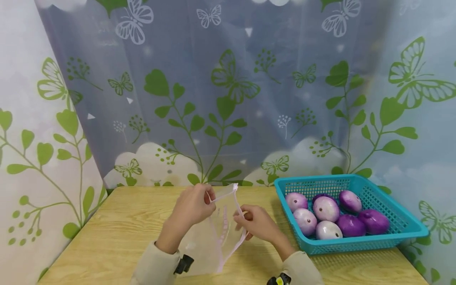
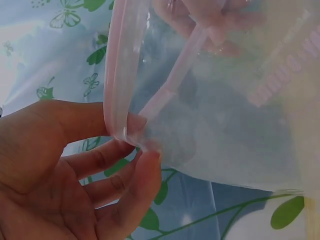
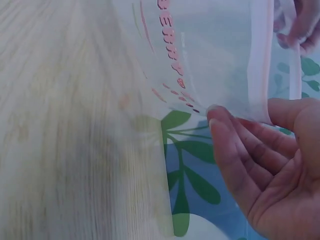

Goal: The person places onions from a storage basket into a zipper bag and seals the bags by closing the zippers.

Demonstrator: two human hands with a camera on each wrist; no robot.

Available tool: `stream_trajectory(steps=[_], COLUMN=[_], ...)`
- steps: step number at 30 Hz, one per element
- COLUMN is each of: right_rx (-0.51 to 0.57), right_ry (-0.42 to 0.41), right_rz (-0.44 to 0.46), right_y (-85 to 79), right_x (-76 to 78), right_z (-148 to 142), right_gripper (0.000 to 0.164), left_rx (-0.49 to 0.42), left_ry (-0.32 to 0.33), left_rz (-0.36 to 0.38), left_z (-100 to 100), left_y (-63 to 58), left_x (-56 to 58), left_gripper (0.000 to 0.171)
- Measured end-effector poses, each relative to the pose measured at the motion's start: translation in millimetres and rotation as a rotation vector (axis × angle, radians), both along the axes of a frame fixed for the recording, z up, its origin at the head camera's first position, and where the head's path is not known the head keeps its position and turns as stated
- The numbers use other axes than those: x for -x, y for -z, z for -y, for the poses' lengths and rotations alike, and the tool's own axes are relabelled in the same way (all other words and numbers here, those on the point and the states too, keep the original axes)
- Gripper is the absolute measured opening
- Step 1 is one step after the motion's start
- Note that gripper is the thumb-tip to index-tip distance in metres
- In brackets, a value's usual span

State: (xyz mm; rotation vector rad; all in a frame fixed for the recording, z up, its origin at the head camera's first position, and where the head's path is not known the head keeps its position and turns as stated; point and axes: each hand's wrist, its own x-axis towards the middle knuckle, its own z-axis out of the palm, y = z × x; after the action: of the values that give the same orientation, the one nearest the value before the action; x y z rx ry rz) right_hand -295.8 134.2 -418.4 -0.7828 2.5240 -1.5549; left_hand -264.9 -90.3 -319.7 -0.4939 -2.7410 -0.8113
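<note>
Between the two hands is a see-through zip bag [image 1: 197, 249] with a pink zip edge and pink lettering on its side. Its mouth is spread apart into a gap. My left hand [image 1: 192, 206] pinches one side of the zip edge between thumb and fingers; the left wrist view shows the pink strip [image 2: 116, 70] in that pinch. On the opposite side of the mouth, my right hand [image 1: 261, 223] grips the rim, its thumb and fingertips on the clear film [image 3: 220, 65] in the right wrist view. Nothing shows inside the bag.
To the right stands a turquoise basket [image 1: 356, 245] with mesh walls, holding several round purple-and-white vegetables [image 1: 325, 209] that look like onions. Both sit on a wood-grain table [image 1: 117, 225]. Behind it hangs a curtain [image 1: 185, 51] printed with leaves and butterflies.
</note>
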Motion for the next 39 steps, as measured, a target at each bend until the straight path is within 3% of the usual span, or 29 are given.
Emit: stream_trajectory(steps=[7,17,34,39], right_rx=[0.081,0.070,0.081,0.077], right_ry=[0.020,0.016,-0.002,0.011], right_rz=[0.028,0.003,0.040,0.049], right_y=[-2.1,0.3,3.2,4.9], right_x=[2.6,6.8,6.1,5.9], right_z=[-8,-12,-14,-13], right_gripper=[0.026,0.021,0.018,0.018], left_rx=[-0.023,-0.220,-0.405,-0.427], left_ry=[0.034,0.056,0.113,0.121], left_rz=[0.100,0.311,0.405,0.395], left_z=[3,8,16,14], left_y=[-3.4,7.1,23.2,28.9], left_x=[1.8,-1.7,-7.9,-6.5], left_gripper=[0.004,0.014,0.011,0.012])
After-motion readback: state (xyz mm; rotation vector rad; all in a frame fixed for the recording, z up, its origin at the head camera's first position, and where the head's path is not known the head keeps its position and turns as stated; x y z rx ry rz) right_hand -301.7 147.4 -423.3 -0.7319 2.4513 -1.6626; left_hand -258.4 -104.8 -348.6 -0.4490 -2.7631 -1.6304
